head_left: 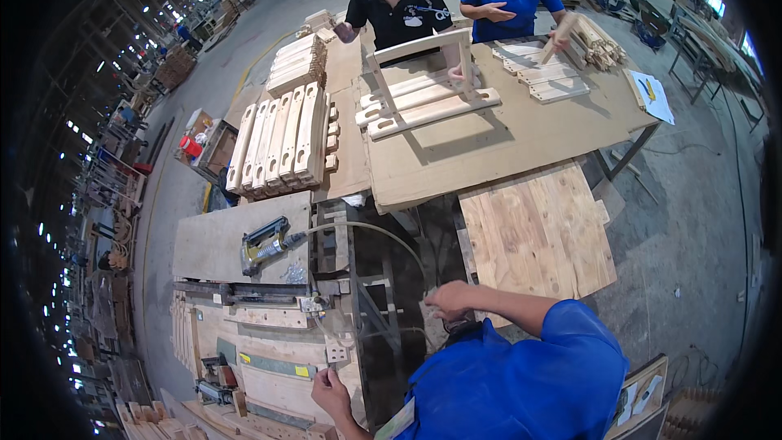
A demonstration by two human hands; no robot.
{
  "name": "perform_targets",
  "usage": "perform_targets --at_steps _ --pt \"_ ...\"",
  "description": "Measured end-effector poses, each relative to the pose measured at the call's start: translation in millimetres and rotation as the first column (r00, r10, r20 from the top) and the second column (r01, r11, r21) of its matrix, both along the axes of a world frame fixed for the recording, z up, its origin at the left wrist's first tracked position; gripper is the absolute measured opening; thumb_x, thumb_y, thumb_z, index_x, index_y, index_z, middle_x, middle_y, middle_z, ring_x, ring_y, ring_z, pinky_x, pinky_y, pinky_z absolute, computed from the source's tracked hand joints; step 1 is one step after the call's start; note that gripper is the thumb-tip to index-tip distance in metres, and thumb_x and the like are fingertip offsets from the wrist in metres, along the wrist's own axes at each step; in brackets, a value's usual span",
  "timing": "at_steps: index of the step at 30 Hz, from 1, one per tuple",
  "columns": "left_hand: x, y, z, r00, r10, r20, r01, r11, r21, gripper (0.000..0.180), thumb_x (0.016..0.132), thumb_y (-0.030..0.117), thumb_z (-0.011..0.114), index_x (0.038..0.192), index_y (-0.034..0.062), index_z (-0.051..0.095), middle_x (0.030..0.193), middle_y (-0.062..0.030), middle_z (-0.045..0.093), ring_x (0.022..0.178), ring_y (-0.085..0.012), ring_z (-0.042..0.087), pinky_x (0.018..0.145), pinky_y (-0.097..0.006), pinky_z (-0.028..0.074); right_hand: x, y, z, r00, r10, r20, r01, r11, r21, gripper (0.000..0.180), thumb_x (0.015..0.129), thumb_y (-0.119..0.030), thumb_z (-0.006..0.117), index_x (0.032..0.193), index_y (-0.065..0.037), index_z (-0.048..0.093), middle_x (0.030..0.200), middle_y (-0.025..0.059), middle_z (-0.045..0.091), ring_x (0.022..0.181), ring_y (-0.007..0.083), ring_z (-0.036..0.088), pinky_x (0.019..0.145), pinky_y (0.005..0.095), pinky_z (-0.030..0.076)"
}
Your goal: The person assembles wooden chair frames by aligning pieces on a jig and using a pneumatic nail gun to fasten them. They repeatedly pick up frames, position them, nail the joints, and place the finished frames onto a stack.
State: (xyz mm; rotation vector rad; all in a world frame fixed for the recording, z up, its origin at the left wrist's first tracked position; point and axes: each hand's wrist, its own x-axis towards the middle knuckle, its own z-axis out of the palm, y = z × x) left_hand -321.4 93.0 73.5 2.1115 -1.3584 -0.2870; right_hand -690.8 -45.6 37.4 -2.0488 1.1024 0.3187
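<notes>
My left hand (330, 395) is at the right edge of the lower-left workbench, fingers drawn together. Just beyond its fingertips lies a small pale block with holes (336, 354); whether they hold anything is too small to see. My right hand (450, 300) reaches across in front of me with curled fingers, above the dark gap between bench and tables. What it grips, if anything, is hidden. A nail gun (265, 246) lies on a grey board (199, 232), its pale air hose (383, 231) curving toward my right hand. Wooden strips (273, 316) sit in a jig on the bench.
Across the cardboard-covered table (456, 163), a person in black handles a wooden frame (391, 90). Beside them, a person in blue holds a wooden piece (554, 49). Slotted boards (281, 134) are stacked left. A wooden panel (538, 232) lies ahead of my right arm.
</notes>
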Motion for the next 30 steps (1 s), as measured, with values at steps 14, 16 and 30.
perform_targets --at_steps 14,16,30 --pt "-8 11 2 0.997 0.059 -0.044 -0.059 0.998 0.016 0.019 0.097 0.015 0.07 0.093 -0.0033 0.072 0.077 -0.0146 0.071 0.068 -0.0248 0.067 0.067 -0.039 0.053 -156 -180 81 0.864 -0.501 -0.047 0.364 0.686 -0.631 0.063 0.088 -0.021 0.072 0.148 -0.012 0.052 0.142 0.0205 0.058 0.134 0.042 0.055 0.115 0.0522 0.041" --pt "-14 -6 -7 0.998 0.031 -0.056 -0.03 0.999 0.02 0.019 0.097 0.015 0.07 0.093 -0.0033 0.072 0.077 -0.0146 0.071 0.068 -0.0254 0.067 0.067 -0.04 0.053 -202 -173 41 0.796 -0.501 -0.341 0.335 0.833 -0.441 0.054 0.089 -0.027 0.076 0.137 -0.01 0.058 0.124 0.0154 0.066 0.12 0.037 0.063 0.107 0.0486 0.046" --pt "-11 -5 -8 0.995 0.0 -0.104 0.002 1.0 0.017 0.015 0.097 0.011 0.069 0.094 -0.0041 0.072 0.078 -0.0103 0.071 0.069 -0.0186 0.066 0.068 -0.035 0.054 -165 -133 -19 0.886 -0.435 -0.162 0.275 0.773 -0.572 0.048 0.091 -0.049 0.073 0.117 -0.009 0.07 0.115 0.0165 0.071 0.113 0.0333 0.068 0.096 0.0493 0.052"
